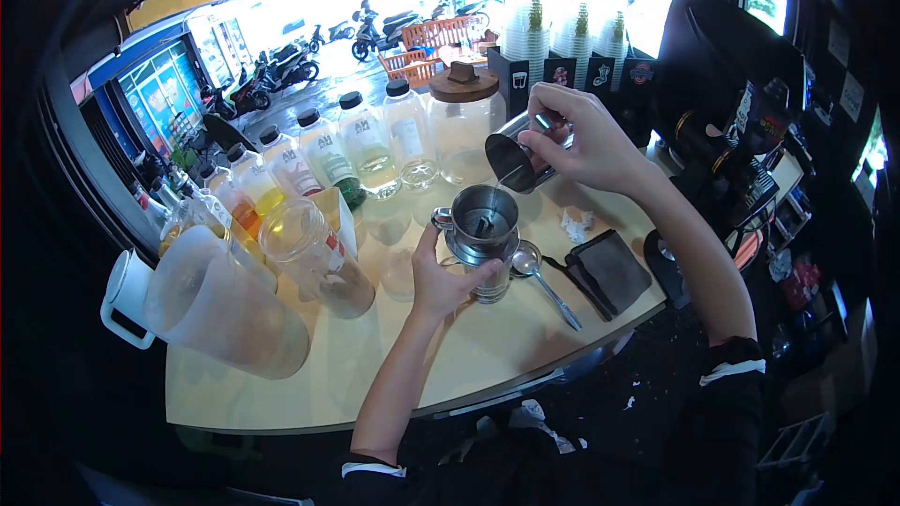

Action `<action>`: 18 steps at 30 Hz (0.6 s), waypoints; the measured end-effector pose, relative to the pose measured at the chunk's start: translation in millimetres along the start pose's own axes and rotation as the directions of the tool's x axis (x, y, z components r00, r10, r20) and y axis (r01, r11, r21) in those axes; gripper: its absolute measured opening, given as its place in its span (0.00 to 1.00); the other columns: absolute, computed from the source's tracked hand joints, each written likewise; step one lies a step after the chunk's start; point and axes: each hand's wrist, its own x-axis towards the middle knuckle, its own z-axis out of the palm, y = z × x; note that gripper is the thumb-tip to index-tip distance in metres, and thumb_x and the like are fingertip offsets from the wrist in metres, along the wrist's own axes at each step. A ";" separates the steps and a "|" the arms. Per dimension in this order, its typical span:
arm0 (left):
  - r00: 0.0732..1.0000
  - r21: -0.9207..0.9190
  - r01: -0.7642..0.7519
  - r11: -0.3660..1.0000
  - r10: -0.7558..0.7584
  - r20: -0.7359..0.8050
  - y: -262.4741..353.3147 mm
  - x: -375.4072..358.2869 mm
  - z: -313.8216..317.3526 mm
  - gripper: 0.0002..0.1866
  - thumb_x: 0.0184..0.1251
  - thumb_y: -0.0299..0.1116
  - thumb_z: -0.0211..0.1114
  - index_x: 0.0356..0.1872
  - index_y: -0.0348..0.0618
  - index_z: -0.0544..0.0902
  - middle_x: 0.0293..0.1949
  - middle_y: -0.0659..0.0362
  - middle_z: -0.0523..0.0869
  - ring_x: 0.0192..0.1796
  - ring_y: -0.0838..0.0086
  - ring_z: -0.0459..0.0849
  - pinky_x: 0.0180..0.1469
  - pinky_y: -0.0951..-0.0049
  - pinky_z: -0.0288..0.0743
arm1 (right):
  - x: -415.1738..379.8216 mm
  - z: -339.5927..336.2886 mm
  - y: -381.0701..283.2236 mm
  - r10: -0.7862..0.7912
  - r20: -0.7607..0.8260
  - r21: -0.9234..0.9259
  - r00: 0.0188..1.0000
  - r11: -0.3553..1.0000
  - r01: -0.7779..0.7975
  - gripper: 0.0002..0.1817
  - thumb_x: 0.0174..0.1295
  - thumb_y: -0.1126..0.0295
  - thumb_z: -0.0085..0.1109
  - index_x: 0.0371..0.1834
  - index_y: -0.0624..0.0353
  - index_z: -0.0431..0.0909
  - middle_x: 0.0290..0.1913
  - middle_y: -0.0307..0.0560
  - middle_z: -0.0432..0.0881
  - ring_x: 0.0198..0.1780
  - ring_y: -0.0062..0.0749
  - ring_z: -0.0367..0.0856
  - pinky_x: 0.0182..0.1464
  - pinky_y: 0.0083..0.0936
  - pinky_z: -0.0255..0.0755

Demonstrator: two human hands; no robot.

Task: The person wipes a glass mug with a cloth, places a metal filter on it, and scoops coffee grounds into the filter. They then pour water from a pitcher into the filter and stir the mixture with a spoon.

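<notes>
My right hand [589, 139] grips a steel pitcher [511, 157] by its handle and tilts it to the left. A thin stream of clear liquid falls from its lip into a metal drip coffee filter [485, 213]. That filter sits on top of a clear glass [491, 289] and shows liquid inside. My left hand [444, 279] is closed around the filter's lower part, with thumb and fingers on either side. To the right of the glass lies a metal spoon [553, 292] with a round bowl.
A folded dark cloth [607, 274] and crumpled tissue [576, 225] lie at the right. A large plastic jug [220, 305] and a tall clear container [328, 267] stand at the left. Several bottles [372, 155], a wooden-lidded jar [466, 131] and stacked cups [525, 33] line the back.
</notes>
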 end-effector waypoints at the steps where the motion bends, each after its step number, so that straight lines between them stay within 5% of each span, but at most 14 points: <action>1: 1.000 0.005 0.004 1.000 -0.004 0.001 0.0 0.1 -0.3 0.37 0.37 0.39 0.81 0.53 0.38 0.76 0.49 0.56 0.82 0.54 0.68 0.79 0.63 0.65 0.66 | -0.9 -2.4 -1.9 0.001 0.000 -0.001 1.000 1.000 -0.001 0.11 0.57 0.72 0.61 0.29 0.63 0.67 0.23 0.42 0.64 0.25 0.24 0.64 0.26 0.22 0.60; 13: 0.999 0.026 -0.049 0.998 0.049 -0.014 -3.5 0.2 1.0 0.39 0.36 0.42 0.83 0.52 0.37 0.75 0.46 0.54 0.83 0.52 0.67 0.81 0.58 0.66 0.71 | 0.6 -5.4 -17.7 -0.006 0.003 -0.008 1.000 1.000 0.006 0.14 0.57 0.70 0.62 0.30 0.64 0.64 0.23 0.46 0.67 0.22 0.29 0.65 0.27 0.27 0.63; 18: 0.998 0.024 -0.059 0.998 0.059 -0.014 -3.4 0.6 1.1 0.39 0.36 0.42 0.83 0.52 0.37 0.75 0.47 0.54 0.83 0.52 0.68 0.81 0.58 0.67 0.71 | 6.8 3.2 -21.6 -0.009 0.012 0.082 1.000 0.997 0.008 0.14 0.58 0.69 0.62 0.27 0.62 0.65 0.23 0.40 0.63 0.24 0.23 0.61 0.28 0.23 0.57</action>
